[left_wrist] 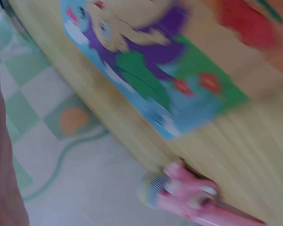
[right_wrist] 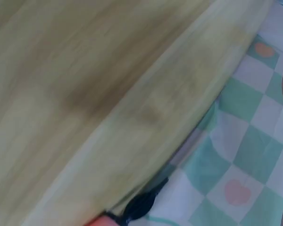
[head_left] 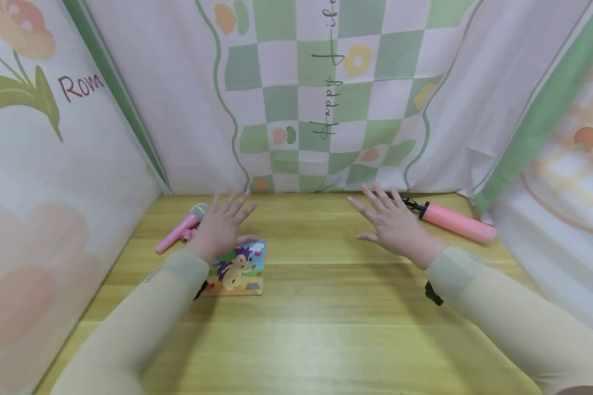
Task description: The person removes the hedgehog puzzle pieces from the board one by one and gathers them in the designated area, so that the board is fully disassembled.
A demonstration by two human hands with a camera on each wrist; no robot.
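My left hand is held above the table with its fingers spread, holding nothing. Below it lies a square picture board with a purple-spined hedgehog, partly covered by the hand and wrist. Just left of that hand is a pink toy microphone, also seen in the left wrist view, where a pink figure shows on its side. My right hand hovers palm down with fingers spread, nothing in it. Beyond its fingers lies a pink cylinder with a black end, resembling a hand pump; its black part is partly hidden.
The wooden table runs back to a checked green and white curtain. Printed cloth walls stand on the left and the right. Dark wrist straps show beneath the sleeves.
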